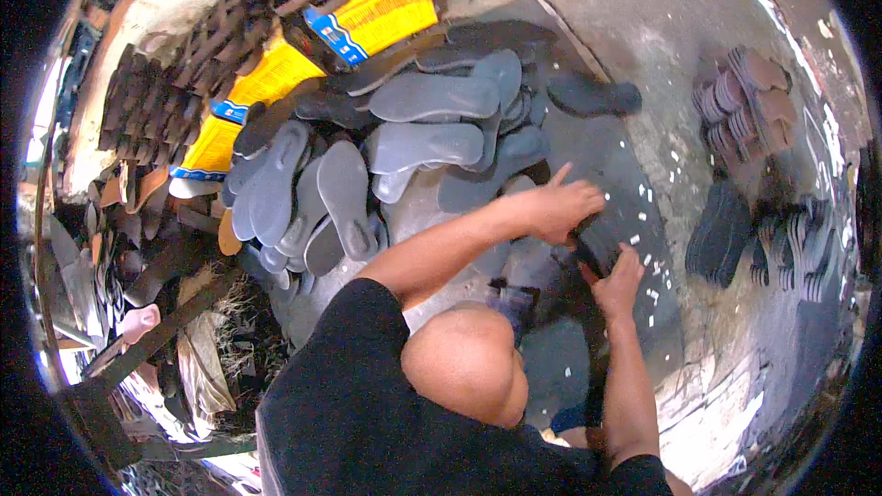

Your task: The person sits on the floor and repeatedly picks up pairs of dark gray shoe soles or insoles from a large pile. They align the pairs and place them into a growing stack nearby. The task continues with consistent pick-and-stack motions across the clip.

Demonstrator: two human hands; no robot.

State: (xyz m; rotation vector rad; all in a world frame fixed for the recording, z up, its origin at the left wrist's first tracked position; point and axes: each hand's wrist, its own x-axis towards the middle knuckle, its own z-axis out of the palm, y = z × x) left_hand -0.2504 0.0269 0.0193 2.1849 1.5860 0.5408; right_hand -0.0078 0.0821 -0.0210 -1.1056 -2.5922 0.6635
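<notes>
In front of me, both hands are on a dark, flat, sole-like piece, partly covered by my fingers. My left hand reaches across from the left and grips its upper end, with one finger raised off it. The lower right edge is held by my right hand, its fingers bent around it. Just left of my left hand is a heap of grey shoe soles, overlapping one another. A dark grey sheet lies under and beyond the hands, scattered with small white scraps.
Brown strapped sandal uppers are piled at the far left beside yellow and blue boxes. A single dark sole lies ahead. Stacks of brown pieces and black soles stand on the right. A wooden beam crosses the left.
</notes>
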